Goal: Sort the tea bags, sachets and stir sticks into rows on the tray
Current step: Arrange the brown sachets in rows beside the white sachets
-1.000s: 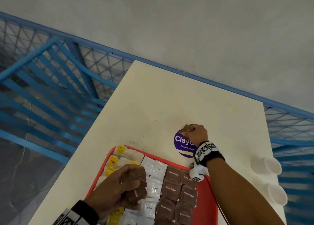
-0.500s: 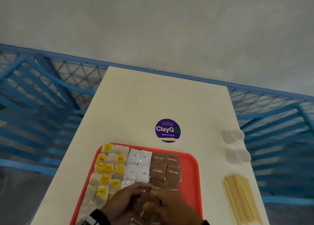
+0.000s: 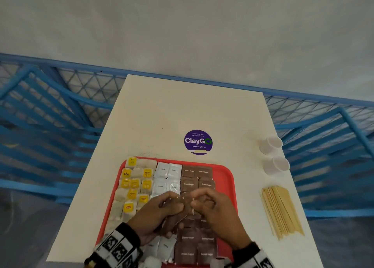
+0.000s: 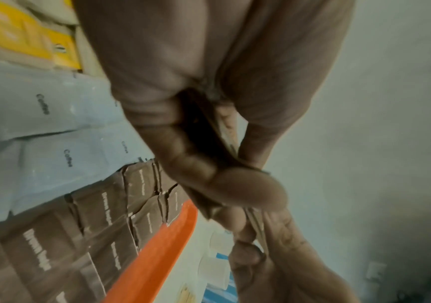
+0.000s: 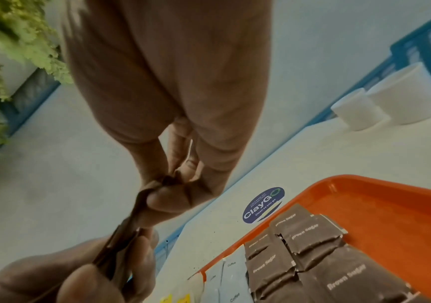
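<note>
Sachets, tea bags and stir sticks are what's getting sorted, and most of it already sits on the tray. Going big to small: the white tabletop (image 3: 182, 109) carries everything, with a blue railing (image 3: 60, 109) behind it. The red tray (image 3: 229, 178) sits at the near edge, pretty much filled in columns. Tea bags (image 3: 133, 183) with yellow tags are on the left, white coffee sachets (image 3: 167, 176) run down the middle, and brown sugar sachets (image 3: 197, 178) take the right column, leaving a bare red strip along the right rim.

Off to the right of the tray, well apart from it, the stir sticks (image 3: 281, 211) lie in a loose fanned bundle on the tabletop. Two white paper cups (image 3: 273, 154) lie on their sides just beyond them. A round purple ClayGo sticker (image 3: 198, 142) is stuck to the tabletop just past the tray's far edge.

Both hands are above the middle of the tray, fingertips meeting. The left hand (image 3: 162, 213) has its fingers curled round a small stack of brown sugar sachets (image 4: 217, 141), and the right hand (image 3: 214, 211) is pinching the top of that same stack (image 5: 157, 184) between thumb and fingers.
</note>
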### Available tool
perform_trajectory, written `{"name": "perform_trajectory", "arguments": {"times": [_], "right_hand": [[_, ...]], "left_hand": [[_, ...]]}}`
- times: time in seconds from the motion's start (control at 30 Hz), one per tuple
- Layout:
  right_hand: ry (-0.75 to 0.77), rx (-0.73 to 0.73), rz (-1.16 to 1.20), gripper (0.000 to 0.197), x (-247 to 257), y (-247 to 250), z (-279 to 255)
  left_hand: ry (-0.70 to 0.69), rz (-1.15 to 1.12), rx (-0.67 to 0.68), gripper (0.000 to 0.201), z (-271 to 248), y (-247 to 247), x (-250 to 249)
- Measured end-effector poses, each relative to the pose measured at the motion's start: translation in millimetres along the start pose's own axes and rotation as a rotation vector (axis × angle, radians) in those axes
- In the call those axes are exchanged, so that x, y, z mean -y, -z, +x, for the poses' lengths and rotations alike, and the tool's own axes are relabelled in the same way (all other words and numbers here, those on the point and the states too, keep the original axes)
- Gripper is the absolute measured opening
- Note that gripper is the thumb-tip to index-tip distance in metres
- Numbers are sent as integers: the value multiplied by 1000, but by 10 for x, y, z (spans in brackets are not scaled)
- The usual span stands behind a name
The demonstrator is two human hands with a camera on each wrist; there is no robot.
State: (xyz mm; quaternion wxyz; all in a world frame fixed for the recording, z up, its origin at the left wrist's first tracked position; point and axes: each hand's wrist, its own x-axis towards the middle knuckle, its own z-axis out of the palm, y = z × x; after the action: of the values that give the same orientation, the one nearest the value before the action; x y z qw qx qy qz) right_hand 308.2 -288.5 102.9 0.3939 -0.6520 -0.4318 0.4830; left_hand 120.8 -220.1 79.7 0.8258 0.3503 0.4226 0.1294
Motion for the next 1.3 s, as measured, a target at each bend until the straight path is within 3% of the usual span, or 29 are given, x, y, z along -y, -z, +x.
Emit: {"name": "perform_trajectory", "arguments": {"times": [0.1, 0.2, 0.3, 0.5, 0.7, 0.83, 0.9, 0.97, 1.03, 1.3], "right_hand": [[-79, 1, 122, 39, -11, 35, -32], [-103, 33, 134, 26, -42, 87, -50], [-100, 63, 65, 7, -29, 79, -57], [-111, 100, -37, 11, -63, -15, 17], [-169, 93, 0, 27, -151, -58, 15], [-241, -25, 52, 43, -293, 10, -68], [-262, 4, 110, 49, -366, 13, -123], [-261, 129, 119, 29, -380, -17, -199], [-255, 144, 127, 13, -409, -15, -238], [-300, -83, -20, 19, -748, 28, 159]], "left_hand": [[-68, 155, -54, 26, -63, 19, -18], [-130, 314, -115, 33, -105, 51, -31], [-124, 320, -78, 25, -173, 5, -65], [-179, 456, -48, 13, -224, -29, -23], [-178, 467, -39, 19, -240, 62, 97], [-130, 340, -66, 22, -211, 104, 199], [-108, 255, -65, 22, -186, 96, 258], [-81, 196, -69, 21, -160, 73, 307], [-70, 190, -82, 20, -123, 32, 348], [-59, 293, -236, 15, -76, 108, 402]]}}
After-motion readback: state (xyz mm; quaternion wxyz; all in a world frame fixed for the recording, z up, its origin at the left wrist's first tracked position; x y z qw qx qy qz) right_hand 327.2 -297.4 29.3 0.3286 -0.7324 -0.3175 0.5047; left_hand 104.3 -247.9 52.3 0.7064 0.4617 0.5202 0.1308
